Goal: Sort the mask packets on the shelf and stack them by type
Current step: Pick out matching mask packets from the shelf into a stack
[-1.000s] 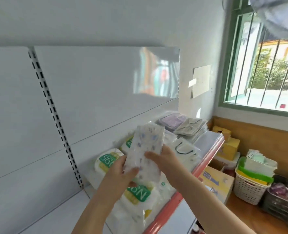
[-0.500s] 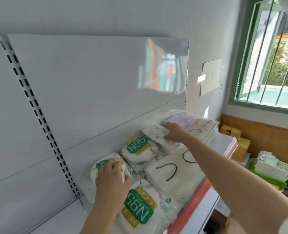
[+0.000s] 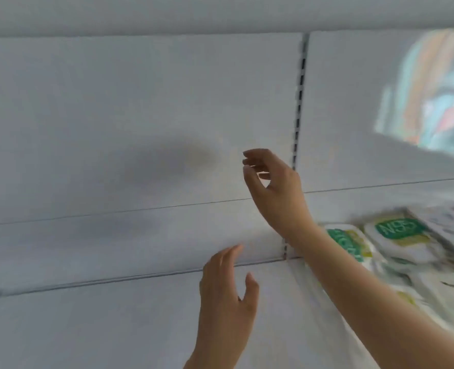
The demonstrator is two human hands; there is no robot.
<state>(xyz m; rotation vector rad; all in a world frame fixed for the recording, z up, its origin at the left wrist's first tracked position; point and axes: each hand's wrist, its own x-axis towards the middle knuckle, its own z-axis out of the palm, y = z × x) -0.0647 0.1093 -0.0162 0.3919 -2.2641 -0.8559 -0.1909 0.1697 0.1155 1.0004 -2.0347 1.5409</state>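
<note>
A bare stretch of pale grey metal shelf (image 3: 87, 328) is lying open along the left. The left hand (image 3: 227, 296) is hovering over it, fingers relaxed, grasping nothing. The right hand (image 3: 272, 187) is hanging higher before the back panel (image 3: 140, 115), loosely curled, released. White N95 mask packets with green labels (image 3: 399, 235) are crowding the shelf's right end, blurred.

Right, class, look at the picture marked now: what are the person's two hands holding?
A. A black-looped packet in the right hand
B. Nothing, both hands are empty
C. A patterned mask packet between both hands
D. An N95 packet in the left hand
B: the left hand and right hand hang in the air with loose fingers around nothing, while the N95 packets lie on the shelf to the right.
</note>
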